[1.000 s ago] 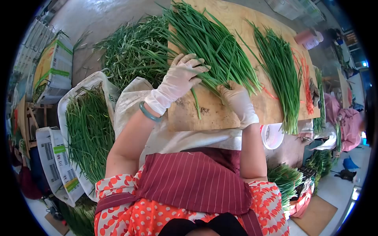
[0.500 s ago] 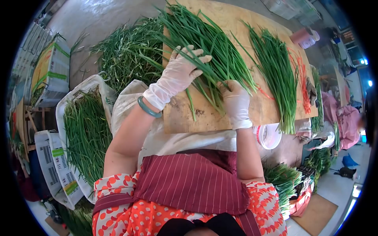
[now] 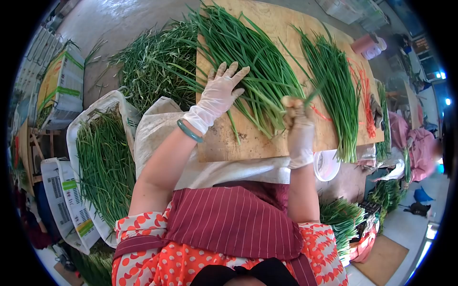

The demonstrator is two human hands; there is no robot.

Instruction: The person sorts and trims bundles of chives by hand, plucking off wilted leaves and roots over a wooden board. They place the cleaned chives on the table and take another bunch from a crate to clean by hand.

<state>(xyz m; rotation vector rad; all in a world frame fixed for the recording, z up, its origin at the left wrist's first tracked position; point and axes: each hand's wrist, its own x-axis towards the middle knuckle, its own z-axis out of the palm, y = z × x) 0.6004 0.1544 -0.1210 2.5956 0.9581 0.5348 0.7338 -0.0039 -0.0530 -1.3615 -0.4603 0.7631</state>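
On the wooden board (image 3: 267,145) lies a large spread of long green stalks (image 3: 253,52). My left hand (image 3: 222,88), gloved in white, rests with fingers spread on the left edge of that spread. My gloved right hand (image 3: 298,117) is closed at the stalks' lower right ends, and a green blade (image 3: 315,90) sticks out from its fingers. A second, narrower bundle (image 3: 338,86) lies to the right of my right hand. Red ties (image 3: 366,95) lie beyond that bundle.
A heap of loose greens (image 3: 155,66) is left of the board. White crates (image 3: 71,195) and a crate of greens (image 3: 105,157) stand at the left. A white bucket (image 3: 327,166) sits below the board's edge. A pink container (image 3: 364,43) stands at the upper right.
My right hand has moved right, away from my left hand, and now has a blade in its fingers. My left hand has flattened, its fingers spreading on the stalks.
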